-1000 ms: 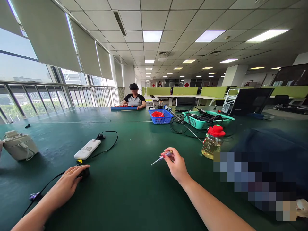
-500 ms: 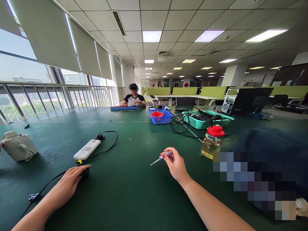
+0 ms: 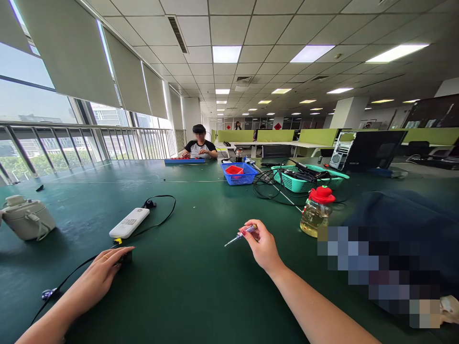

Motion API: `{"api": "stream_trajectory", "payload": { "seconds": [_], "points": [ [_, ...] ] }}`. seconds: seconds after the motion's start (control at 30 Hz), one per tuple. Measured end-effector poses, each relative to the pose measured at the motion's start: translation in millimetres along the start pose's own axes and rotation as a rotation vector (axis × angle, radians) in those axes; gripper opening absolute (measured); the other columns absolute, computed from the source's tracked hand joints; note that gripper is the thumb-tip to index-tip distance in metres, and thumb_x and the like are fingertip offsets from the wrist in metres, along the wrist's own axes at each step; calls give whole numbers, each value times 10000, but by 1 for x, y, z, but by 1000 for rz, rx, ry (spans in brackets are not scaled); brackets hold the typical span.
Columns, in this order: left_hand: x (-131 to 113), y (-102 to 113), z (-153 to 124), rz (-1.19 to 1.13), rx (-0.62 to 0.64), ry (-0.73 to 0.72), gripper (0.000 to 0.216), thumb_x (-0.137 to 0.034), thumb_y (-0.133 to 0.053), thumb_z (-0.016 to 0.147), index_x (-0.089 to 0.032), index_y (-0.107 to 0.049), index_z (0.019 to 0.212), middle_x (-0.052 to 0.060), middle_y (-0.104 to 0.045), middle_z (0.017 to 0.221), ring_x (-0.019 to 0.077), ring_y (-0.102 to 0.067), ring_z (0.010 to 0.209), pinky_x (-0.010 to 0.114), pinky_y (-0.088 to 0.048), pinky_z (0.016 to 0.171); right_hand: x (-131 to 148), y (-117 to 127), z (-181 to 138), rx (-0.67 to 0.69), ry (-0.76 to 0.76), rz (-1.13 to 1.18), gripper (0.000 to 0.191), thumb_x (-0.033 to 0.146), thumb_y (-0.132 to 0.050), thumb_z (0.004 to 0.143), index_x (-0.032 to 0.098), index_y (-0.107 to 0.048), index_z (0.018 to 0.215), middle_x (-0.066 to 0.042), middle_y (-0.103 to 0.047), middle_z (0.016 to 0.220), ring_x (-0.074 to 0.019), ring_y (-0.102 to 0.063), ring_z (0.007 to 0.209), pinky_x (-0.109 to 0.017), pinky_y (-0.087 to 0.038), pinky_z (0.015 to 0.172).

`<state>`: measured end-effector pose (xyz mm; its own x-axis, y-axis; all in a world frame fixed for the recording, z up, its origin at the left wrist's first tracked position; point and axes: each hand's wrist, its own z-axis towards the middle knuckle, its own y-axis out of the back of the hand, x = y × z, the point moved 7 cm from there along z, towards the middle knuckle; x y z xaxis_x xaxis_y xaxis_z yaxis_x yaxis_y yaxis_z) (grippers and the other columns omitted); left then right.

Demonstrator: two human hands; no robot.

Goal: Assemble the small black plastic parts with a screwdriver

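My right hand is closed in a pinch around a small screwdriver with a see-through handle. The thin metal tip points left, a little above the green table. At the left, my left hand lies with its fingers stretched out over a small black object, which it mostly hides. Just beyond those fingers is a white power-bank-like block. A black strap or cord with a bit of yellow at its end runs beside the hand.
To the right stands a red-lidded bottle of pale yellow liquid. Behind it are a teal basket with black cables and a blue basket. A light-coloured bag-like case sits far left. Across the table, a person works at a blue tray.
Almost nothing differs. My hands and the screwdriver hold nearly the same place; the person across has moved slightly.
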<state>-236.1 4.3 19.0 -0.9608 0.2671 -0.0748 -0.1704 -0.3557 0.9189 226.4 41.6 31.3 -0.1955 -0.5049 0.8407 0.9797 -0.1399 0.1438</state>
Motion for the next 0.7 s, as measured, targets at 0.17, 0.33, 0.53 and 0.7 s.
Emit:
{"api": "stream_trajectory", "payload": {
  "seconds": [0.17, 0.33, 0.53, 0.7],
  "points": [
    [-3, 1, 0, -2, -3, 1, 462, -380, -418, 875, -255, -590, 1285, 62, -644, 1267, 276, -578, 1184, 408, -476, 1014, 0, 0, 0, 0, -8, 6, 217, 425, -600, 869, 243, -564, 981, -62, -733, 927, -234, -719, 864, -370, -565, 820],
    [2, -1, -1, -5, -14, 12, 455, -371, -427, 872, -278, -589, 1287, 41, -650, 1258, 257, -606, 1147, 376, -495, 994, 2, 0, -1, -3, -9, 9, 220, 429, -609, 863, 244, -566, 973, -60, -735, 923, -232, -720, 862, -367, -567, 815],
    [5, -5, -3, -19, -14, 3, 463, -356, -449, 862, -275, -588, 1296, 34, -633, 1291, 269, -595, 1169, 382, -479, 1022, 1, 0, -1, -8, -15, 21, 248, 456, -605, 867, 238, -562, 978, -68, -732, 921, -236, -719, 867, -380, -568, 820],
    [1, -3, -2, 3, -6, -5, 466, -361, -418, 872, -261, -589, 1295, 44, -640, 1281, 262, -598, 1170, 388, -477, 1024, -1, 0, -1, 1, -16, 25, 259, 468, -607, 866, 238, -565, 977, -70, -732, 927, -240, -719, 873, -380, -567, 824]
  ]
}}
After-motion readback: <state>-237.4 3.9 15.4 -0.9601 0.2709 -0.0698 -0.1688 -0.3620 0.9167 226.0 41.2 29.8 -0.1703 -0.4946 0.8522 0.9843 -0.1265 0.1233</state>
